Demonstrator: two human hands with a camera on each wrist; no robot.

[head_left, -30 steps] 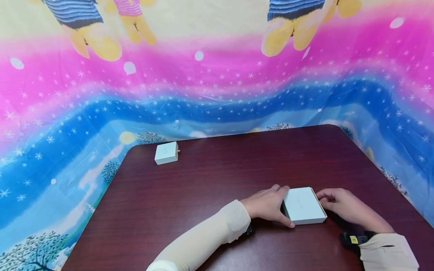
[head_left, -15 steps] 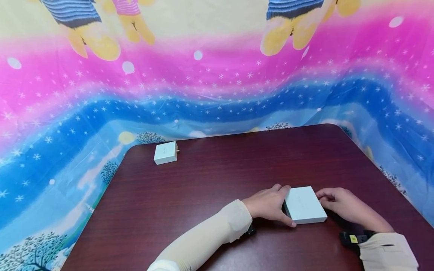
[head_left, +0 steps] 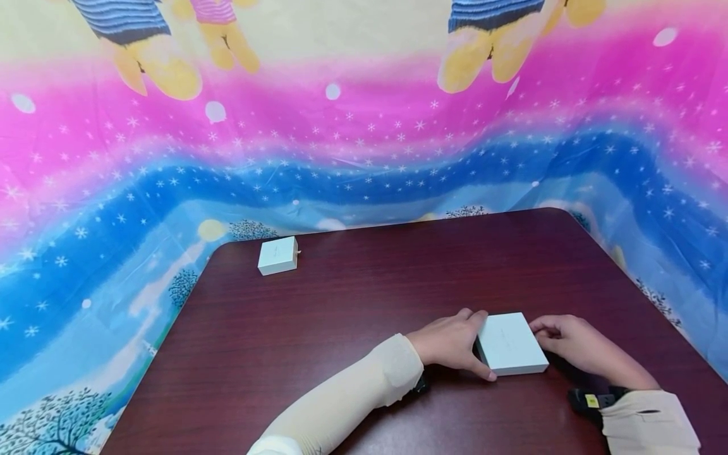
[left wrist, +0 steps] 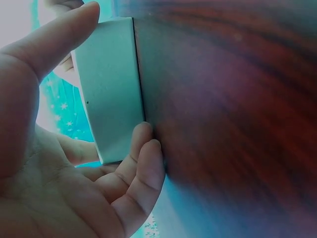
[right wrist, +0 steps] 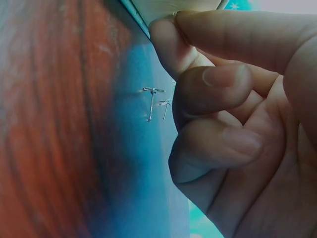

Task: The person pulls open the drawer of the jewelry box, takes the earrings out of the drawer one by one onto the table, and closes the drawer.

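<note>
A flat white box (head_left: 510, 344) lies on the dark wooden table. My left hand (head_left: 452, 341) grips its left end, thumb along the near side and fingers at the far side. The left wrist view shows that thumb on the box (left wrist: 111, 89) and the fingers curled against it. At the box's right end, my right hand (head_left: 574, 344) has thumb and index fingertip pinched together, with the other fingers curled in. In the right wrist view these fingertips meet against the box's pale end (right wrist: 183, 5), on what looks like its small pull tab, mostly hidden by them.
A second, smaller white box (head_left: 277, 256), with a small tab on its right side, stands at the table's far left. Two tiny silvery T-shaped things (right wrist: 151, 104) show near my right fingers; their kind is unclear. A patterned cloth (head_left: 352, 126) hangs behind the table.
The thin tan strip along the box's right edge no longer shows, and the white cover now reaches that edge. My left hand has shifted very slightly right; the right hand stays in place.
</note>
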